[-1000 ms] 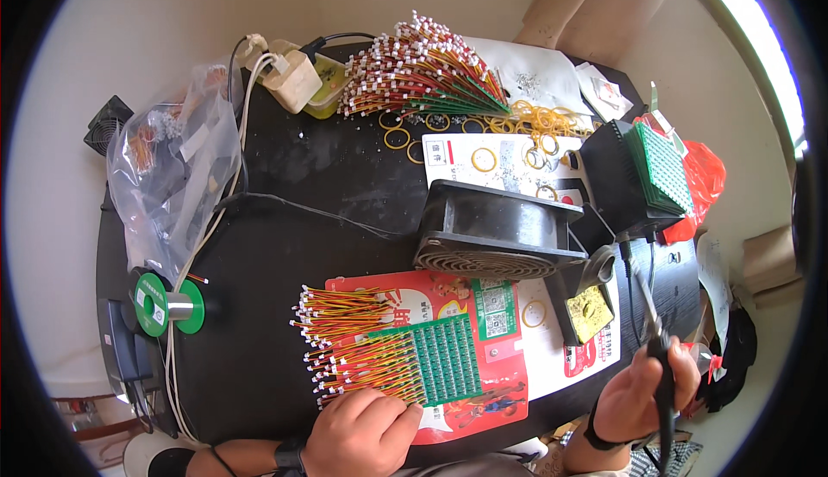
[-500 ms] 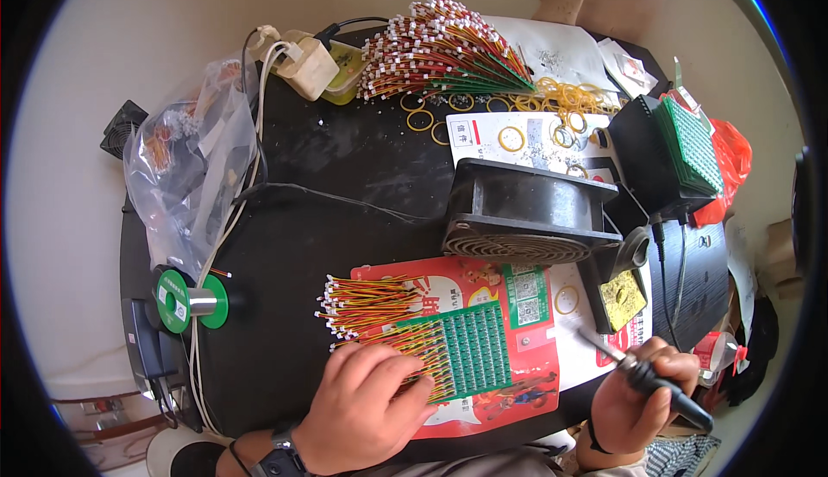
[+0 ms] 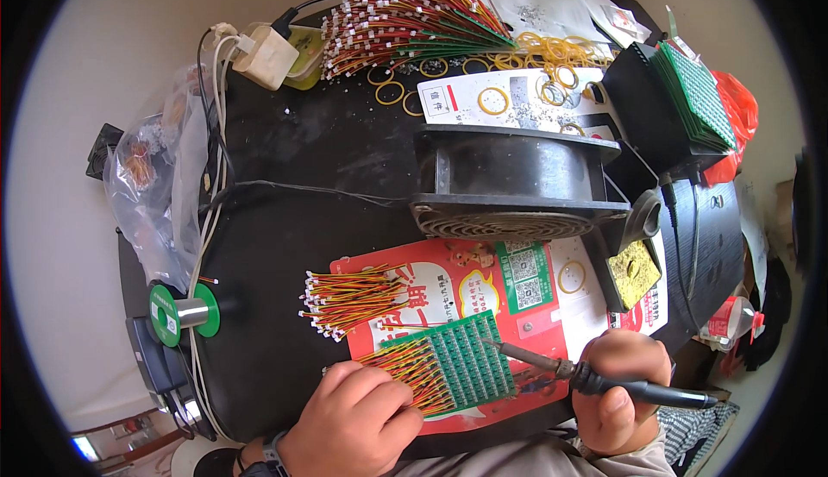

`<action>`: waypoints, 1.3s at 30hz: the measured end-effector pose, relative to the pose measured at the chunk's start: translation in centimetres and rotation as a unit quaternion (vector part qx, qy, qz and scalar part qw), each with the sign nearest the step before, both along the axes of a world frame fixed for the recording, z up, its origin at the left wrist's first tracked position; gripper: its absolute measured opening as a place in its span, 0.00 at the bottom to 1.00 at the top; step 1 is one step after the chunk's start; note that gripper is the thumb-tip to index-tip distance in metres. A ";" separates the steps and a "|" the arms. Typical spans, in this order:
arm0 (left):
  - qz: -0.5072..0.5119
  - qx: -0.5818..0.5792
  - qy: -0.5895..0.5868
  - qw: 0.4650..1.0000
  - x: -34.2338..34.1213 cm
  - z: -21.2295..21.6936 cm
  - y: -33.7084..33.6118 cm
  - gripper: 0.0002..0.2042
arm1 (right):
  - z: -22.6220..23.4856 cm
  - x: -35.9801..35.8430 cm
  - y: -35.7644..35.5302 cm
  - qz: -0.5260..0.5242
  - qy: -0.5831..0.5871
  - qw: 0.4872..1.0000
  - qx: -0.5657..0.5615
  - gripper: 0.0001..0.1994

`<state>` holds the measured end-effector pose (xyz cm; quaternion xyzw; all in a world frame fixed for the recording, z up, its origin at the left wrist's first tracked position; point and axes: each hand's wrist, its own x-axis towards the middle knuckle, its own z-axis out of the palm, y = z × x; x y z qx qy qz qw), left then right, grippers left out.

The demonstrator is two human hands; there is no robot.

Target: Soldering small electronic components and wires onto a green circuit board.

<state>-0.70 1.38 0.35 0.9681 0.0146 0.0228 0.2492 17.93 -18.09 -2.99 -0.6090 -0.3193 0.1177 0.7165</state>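
Observation:
My right hand [image 3: 628,358] grips a soldering iron [image 3: 595,380] by its black handle, its metal tip pointing left over the bare part of a green circuit board panel [image 3: 477,352]. Rows of red, yellow and black wires [image 3: 410,372] cover the panel's left side. My left hand [image 3: 349,421] lies curled over these wires at the panel's lower left; its fingertips are partly hidden, so what they pinch does not show. Beyond it is a loose bunch of wires with white connectors [image 3: 349,298]. Panel and bunch rest on a red printed sheet [image 3: 539,339].
A black fan [image 3: 517,171] stands behind the panel, beside an iron stand with a yellow sponge [image 3: 636,274]. Green-flanged solder spool [image 3: 197,311], cables and plastic bag [image 3: 155,192] lie left. Wired boards [image 3: 414,24], rubber bands [image 3: 552,50] and a black box [image 3: 655,106] are farther back.
The soldering iron has swung left, its tip now over the panel. My left hand has shifted slightly and stays at the wires. The whole view has moved a little.

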 end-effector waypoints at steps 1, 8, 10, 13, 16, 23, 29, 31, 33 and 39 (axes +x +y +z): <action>-0.001 0.000 0.001 1.000 0.1 0.1 0.1 0.11 | 0.0 0.0 0.1 -0.007 -0.003 1.000 -0.002 0.16; 0.068 -0.008 -0.053 0.996 -0.3 0.6 -0.3 0.09 | 0.2 0.1 -0.2 0.003 0.014 1.000 -0.010 0.16; 0.111 0.010 -0.103 0.988 -0.3 0.2 0.1 0.09 | 0.1 0.2 -0.4 -0.014 0.008 1.000 -0.005 0.16; 0.265 0.099 -0.118 0.952 -0.4 -0.4 1.7 0.10 | 0.3 0.2 -0.5 -0.016 0.020 1.000 -0.010 0.17; 0.299 0.069 -0.070 0.949 -0.8 -0.6 2.7 0.12 | 0.0 0.1 -0.6 -0.022 0.026 0.999 0.000 0.17; 0.359 -0.002 -0.033 0.933 -1.0 -1.4 2.4 0.09 | 0.1 0.0 -0.5 -0.015 0.014 1.000 -0.001 0.17; 0.316 0.058 -0.053 0.945 -0.8 -1.4 2.8 0.07 | -0.2 0.1 -0.5 -0.016 -0.004 1.000 0.005 0.16; 0.313 0.090 -0.066 0.943 -0.5 -1.3 2.9 0.07 | -0.3 0.1 -0.5 -0.020 -0.007 1.000 0.007 0.16; 0.336 0.067 -0.089 0.935 -0.7 -1.2 2.6 0.07 | -0.2 0.1 -0.7 -0.013 -0.006 1.000 0.003 0.16; 0.359 -0.011 -0.177 0.916 -0.8 -0.7 0.9 0.06 | -0.2 -0.1 -1.0 -0.012 -0.018 1.000 -0.013 0.17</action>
